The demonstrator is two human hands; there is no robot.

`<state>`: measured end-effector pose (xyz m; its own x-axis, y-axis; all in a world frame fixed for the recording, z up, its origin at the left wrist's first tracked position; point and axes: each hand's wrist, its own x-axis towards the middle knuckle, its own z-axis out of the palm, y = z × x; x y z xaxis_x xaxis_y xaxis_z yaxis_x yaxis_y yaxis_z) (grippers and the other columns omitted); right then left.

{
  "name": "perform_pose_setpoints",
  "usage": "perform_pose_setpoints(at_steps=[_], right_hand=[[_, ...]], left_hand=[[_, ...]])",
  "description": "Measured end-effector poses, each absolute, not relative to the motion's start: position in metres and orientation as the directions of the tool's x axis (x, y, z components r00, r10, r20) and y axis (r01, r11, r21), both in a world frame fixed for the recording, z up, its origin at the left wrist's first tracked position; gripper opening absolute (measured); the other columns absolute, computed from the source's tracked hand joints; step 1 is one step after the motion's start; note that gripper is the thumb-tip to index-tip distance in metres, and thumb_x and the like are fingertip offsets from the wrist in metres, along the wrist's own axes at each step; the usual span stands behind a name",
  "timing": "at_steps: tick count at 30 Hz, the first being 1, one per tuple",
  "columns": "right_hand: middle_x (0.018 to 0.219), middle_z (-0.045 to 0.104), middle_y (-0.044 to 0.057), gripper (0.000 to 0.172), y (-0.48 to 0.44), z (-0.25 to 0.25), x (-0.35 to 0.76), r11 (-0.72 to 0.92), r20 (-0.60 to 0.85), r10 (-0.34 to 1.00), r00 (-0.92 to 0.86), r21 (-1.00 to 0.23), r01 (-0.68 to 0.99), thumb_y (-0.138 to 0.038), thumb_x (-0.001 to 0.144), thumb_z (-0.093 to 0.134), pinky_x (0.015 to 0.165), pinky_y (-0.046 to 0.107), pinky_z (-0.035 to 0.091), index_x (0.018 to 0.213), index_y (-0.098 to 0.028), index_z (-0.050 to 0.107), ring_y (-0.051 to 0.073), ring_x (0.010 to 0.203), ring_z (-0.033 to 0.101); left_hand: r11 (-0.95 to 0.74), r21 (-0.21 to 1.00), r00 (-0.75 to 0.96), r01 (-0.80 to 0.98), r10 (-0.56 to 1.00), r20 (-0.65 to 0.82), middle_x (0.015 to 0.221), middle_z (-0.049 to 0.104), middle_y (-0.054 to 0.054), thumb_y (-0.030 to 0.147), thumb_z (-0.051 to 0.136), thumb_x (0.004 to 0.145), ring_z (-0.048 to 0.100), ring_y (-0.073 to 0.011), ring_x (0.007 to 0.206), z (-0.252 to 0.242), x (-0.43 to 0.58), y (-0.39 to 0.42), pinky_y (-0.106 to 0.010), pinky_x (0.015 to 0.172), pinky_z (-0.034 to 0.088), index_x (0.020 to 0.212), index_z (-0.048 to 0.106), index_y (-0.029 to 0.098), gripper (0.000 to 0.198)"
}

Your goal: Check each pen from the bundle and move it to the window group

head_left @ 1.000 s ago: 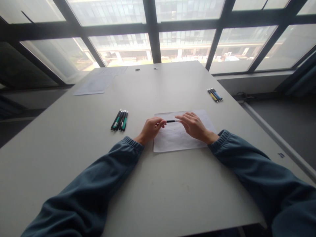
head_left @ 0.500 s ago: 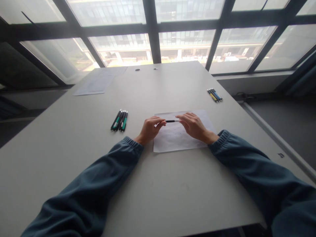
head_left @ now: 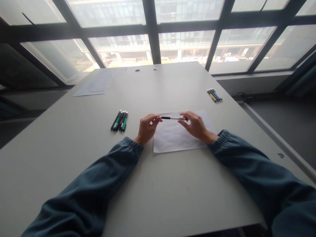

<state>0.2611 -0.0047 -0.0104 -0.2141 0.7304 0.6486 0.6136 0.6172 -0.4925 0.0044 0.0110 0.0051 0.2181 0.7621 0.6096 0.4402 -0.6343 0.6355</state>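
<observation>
Above a white sheet of paper, a pen with a black grip and a pale barrel lies level between my hands. The fingertips of my left hand pinch its black end. My right hand curls round the opposite end, thumb below and fingers above; the exact contact there is hard to make out. To the left of my left hand, several black pens with green labels lie side by side on the white table.
Several pens with yellow and blue parts lie near the table's right edge. More paper sheets rest at the far left. A round cable hole sits near the far edge, before the windows.
My hands have moved slightly apart and the pen has shifted a little up. More of its pale barrel shows, and the fingers of my right hand have loosened somewhat.
</observation>
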Motion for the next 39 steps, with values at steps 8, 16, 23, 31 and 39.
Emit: perform_pose_setpoints(at_steps=[8, 16, 23, 31, 39], right_hand=[[0.068, 0.058, -0.002, 0.029, -0.008, -0.004, 0.249, 0.343, 0.338, 0.936, 0.096, -0.938, -0.048, -0.049, 0.083, 0.078, 0.061, 0.029, 0.045, 0.095, -0.023, 0.074, 0.013, 0.062, 0.051], [0.080, 0.061, -0.001, 0.046, 0.004, -0.004, 0.257, 0.076, 0.100, 0.994, -0.034, -0.901, -0.427, -0.072, 0.087, 0.060, 0.072, 0.038, 0.055, 0.086, -0.027, 0.051, 0.019, 0.075, 0.061], [0.055, 0.032, -0.007, 0.049, 0.005, -0.001, 0.262, -0.025, 0.056, 0.992, -0.117, -0.802, -0.596, -0.072, 0.095, 0.044, 0.049, 0.030, 0.038, 0.079, -0.026, 0.050, 0.013, 0.045, 0.031], [0.051, 0.026, -0.007, 0.041, 0.003, 0.001, 0.267, -0.126, 0.017, 0.983, -0.180, -0.648, -0.751, -0.046, 0.095, 0.050, 0.044, 0.024, 0.029, 0.062, -0.021, 0.051, 0.010, 0.044, 0.021], [0.057, 0.044, -0.006, 0.033, 0.001, 0.008, 0.269, -0.197, -0.087, 0.979, -0.186, -0.647, -0.736, -0.049, 0.094, 0.055, 0.036, 0.021, 0.027, 0.092, -0.018, 0.066, 0.007, 0.040, 0.020]], left_hand=[[-0.655, 0.623, 0.331, 0.426, 0.754, 0.567, 0.077, 0.074, -0.005, 0.047, 0.058, 0.099, 0.066, -0.0171, 0.074, 0.001, 0.005, 0.010, -0.029, 0.067, 0.051, 0.078, 0.073, 0.019, 0.038], [-0.822, 0.444, 0.651, 0.356, 0.560, 0.513, 0.098, 0.077, -0.008, 0.038, 0.061, 0.099, 0.067, -0.0206, 0.093, 0.000, 0.006, 0.008, -0.037, 0.089, 0.054, 0.104, 0.074, 0.021, 0.022], [-0.729, 0.344, 0.539, 0.592, 0.676, 0.503, 0.113, 0.075, -0.008, 0.025, 0.057, 0.099, 0.066, -0.0250, 0.109, -0.006, 0.002, 0.012, -0.044, 0.099, 0.050, 0.116, 0.072, 0.022, 0.023], [-0.707, 0.343, 0.571, 0.618, 0.704, 0.422, 0.137, 0.066, -0.010, 0.027, 0.060, 0.096, 0.058, -0.0270, 0.131, -0.017, -0.001, 0.019, -0.049, 0.113, 0.046, 0.129, 0.067, 0.024, 0.035], [-0.677, 0.307, 0.588, 0.669, 0.734, 0.340, 0.143, 0.062, -0.009, 0.031, 0.058, 0.096, 0.055, -0.0275, 0.136, -0.018, -0.001, 0.019, -0.049, 0.119, 0.042, 0.130, 0.068, 0.023, 0.036]])
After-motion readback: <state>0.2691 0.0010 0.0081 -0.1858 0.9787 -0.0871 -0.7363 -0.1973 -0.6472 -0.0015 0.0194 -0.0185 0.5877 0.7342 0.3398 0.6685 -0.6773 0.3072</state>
